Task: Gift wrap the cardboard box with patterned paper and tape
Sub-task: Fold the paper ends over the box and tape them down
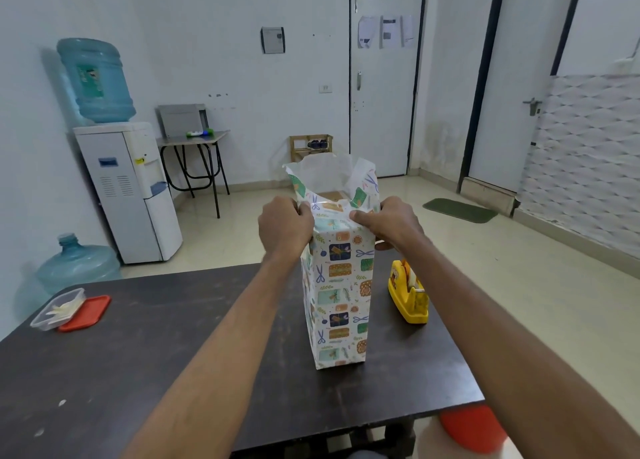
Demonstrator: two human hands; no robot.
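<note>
Hands folding the open top end of a tall upright box in patterned wrapping paper point(337, 296), frame centre.
Left hand point(285, 226) and right hand point(388, 221) pinch the paper; next, probably tape from the yellow dispenser point(408, 294).

A clear tub point(57, 309) with pale bits inside is set on the dark table point(138, 372), near its left edge. A red lid point(85, 313) is laid just beside the tub, touching it. A white water cooler point(130, 192) with a blue bottle point(95, 81) on top is stood by the left wall. Another bottle point(78, 263) is set on the floor near it. A small side table point(194, 141) is placed next to the cooler. A white door point(386, 81) is seen at the back, and a green mat point(460, 210) is laid on the floor.
</note>
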